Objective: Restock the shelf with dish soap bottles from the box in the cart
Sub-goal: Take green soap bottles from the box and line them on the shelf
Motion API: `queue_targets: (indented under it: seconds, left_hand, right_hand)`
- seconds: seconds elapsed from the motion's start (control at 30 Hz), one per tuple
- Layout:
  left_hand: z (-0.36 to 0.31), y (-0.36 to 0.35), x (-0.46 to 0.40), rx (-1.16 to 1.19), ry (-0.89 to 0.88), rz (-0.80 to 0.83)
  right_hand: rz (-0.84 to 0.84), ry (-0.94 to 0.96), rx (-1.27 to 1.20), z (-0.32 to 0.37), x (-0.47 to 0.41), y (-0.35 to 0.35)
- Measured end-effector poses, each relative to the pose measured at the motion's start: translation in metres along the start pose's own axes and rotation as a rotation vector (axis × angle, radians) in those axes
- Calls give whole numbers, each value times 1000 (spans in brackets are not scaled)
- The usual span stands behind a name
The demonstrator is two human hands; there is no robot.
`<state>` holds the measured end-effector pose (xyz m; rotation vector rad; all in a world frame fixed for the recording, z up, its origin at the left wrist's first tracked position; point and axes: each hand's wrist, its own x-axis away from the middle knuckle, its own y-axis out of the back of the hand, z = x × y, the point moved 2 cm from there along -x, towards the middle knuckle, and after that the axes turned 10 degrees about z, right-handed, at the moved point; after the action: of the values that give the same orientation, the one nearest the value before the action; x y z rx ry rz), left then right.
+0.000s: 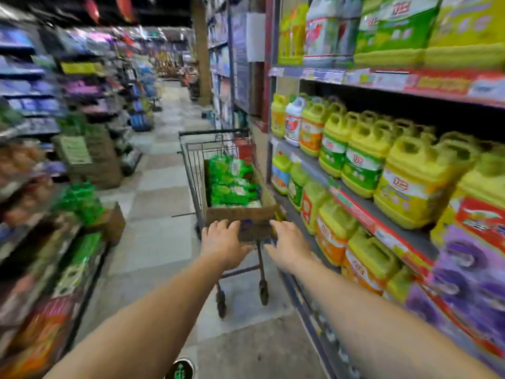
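Left hand: the left hand (222, 243) reaches forward on a straight arm, palm down, fingers curled over the near end of the cart; the handle under it is hidden, so a full grip cannot be confirmed.
Right hand: the right hand (290, 246) is stretched out the same way, palm down, fingers loosely spread and bent at the near right corner of the box; whether it clasps anything cannot be told.
Cart: a wire shopping cart (191, 162) stands in the aisle just beside the right-hand shelving, 2 of its rear wheels visible on the floor.
Box: an open brown cardboard box (240, 214) sits in the cart basket, its near wall just beyond the fingertips.
Box contents: green packs with pale labels (232, 184) fill the box; blur hides their exact shape.
Shelf: the shelf (363, 212) on the right carries rows of yellow handled dish soap jugs (358, 160) with green and orange labels, upright and packed side by side.
Lower right: purple packs (470, 269) sit nearest the camera.
Floor: pale checked tiles (161, 187) run down a narrow aisle.
Left side: blurred shelves of mixed goods (41, 105) line the other side.
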<state>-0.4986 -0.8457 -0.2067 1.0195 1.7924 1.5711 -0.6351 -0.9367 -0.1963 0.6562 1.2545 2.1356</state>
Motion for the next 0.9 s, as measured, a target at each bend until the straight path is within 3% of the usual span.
queue_targets:
  seconds: [0.37, 0.63, 0.9]
  left_hand:
    - [31, 17, -203, 106, 130, -8]
    - [60, 12, -303, 198, 173, 50]
    - [112, -20, -430, 180, 158, 208]
  right_hand:
    - [91, 12, -98, -11, -228, 45]
    - [172, -5, -61, -17, -334, 39]
    - [191, -149, -128, -28, -455, 8]
